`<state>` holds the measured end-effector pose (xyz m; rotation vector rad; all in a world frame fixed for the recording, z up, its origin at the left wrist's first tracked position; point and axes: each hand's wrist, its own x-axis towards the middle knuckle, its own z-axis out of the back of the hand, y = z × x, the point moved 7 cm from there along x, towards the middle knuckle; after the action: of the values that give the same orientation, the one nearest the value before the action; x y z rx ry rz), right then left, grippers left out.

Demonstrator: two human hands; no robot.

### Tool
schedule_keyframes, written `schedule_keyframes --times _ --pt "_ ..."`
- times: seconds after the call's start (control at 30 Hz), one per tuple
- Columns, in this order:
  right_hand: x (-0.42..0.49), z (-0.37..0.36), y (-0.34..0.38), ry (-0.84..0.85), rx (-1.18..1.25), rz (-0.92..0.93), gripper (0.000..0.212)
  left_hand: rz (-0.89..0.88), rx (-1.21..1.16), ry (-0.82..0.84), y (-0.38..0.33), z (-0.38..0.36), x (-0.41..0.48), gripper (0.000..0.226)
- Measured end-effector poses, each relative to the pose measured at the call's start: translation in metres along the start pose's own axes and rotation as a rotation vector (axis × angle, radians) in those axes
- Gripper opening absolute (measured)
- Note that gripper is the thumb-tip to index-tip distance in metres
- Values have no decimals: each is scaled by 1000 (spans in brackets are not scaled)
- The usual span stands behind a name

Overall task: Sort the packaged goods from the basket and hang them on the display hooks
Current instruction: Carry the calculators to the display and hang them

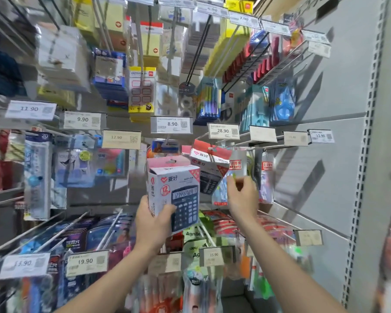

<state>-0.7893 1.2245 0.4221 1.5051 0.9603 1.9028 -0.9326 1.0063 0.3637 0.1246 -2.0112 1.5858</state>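
Pink tab uppermost: with left hand (155, 214) clasped round box (178, 188) at its lower corner, just left of hung twin (209, 164), line slot up with hook (217, 146). Right hand (243, 196) curled beside clear packs (237, 163), grasp impossible to tell; use it to part them.
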Motion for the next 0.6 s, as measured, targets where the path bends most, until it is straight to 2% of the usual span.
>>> schedule_keyframes --times 0.1,0.17,0.23,0.33,0.5,0.6 --pt "-29 -14 16 403 284 45 22 2 -87 157 -8 -26 2 34" --pt "-38 -21 15 562 376 16 29 -28 -141 221 -17 -43 5 25" --pt "-32 -16 12 514 398 13 35 -50 -143 296 -28 -58 11 25" --pt "-19 -2 11 437 456 -7 32 -71 -71 398 -38 -75 22 25" --pt "-7 3 8 351 452 -55 30 -158 86 458 -52 -87 39 46" --pt "-5 1 7 326 412 -42 28 -124 80 465 -51 -89 41 45"
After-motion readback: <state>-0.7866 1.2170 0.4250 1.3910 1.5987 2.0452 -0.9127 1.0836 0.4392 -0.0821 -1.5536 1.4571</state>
